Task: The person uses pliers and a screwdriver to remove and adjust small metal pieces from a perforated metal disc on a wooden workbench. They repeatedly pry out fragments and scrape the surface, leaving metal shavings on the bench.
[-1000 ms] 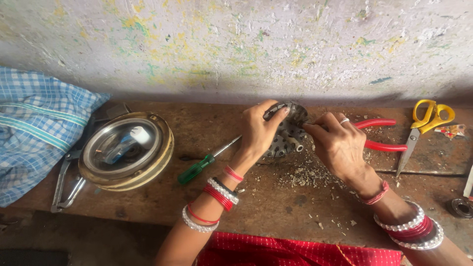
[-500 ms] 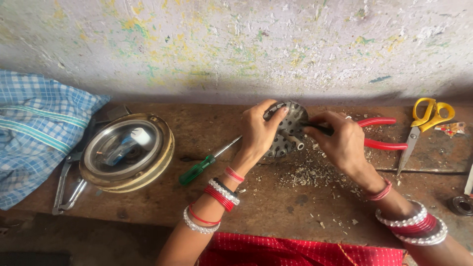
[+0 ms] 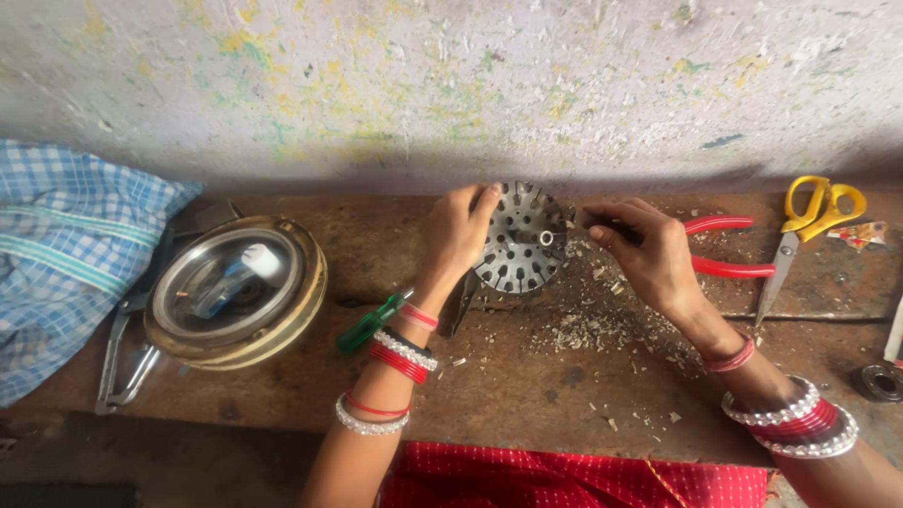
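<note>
The left hand [image 3: 458,230] grips a round metal disc [image 3: 522,240] by its rim, thumb and fingers curled over the top edge, holding it tilted on edge above the worn wooden bench [image 3: 527,386], near the wall. The disc is pierced with slots all round and has a small hub at its middle; it looks stiff and fairly heavy for its size, with hard edges, so the rim is the sound place to hold it, as the slots could nip a fingertip. The right hand [image 3: 649,254] is closed around the red-handled pliers [image 3: 724,246], whose nose meets the disc's right edge; whether the nose grips anything I cannot tell. Pale shavings [image 3: 583,329] lie scattered under the disc. To the left sits a shallow steel dish [image 3: 235,292] nested in a yellowish ring, holding a small white and blue object and some bits too small to make out. A green screwdriver [image 3: 372,325] lies beside the left wrist, yellow scissors [image 3: 804,230] at far right, and a blue checked cloth [image 3: 66,254] at far left.
</note>
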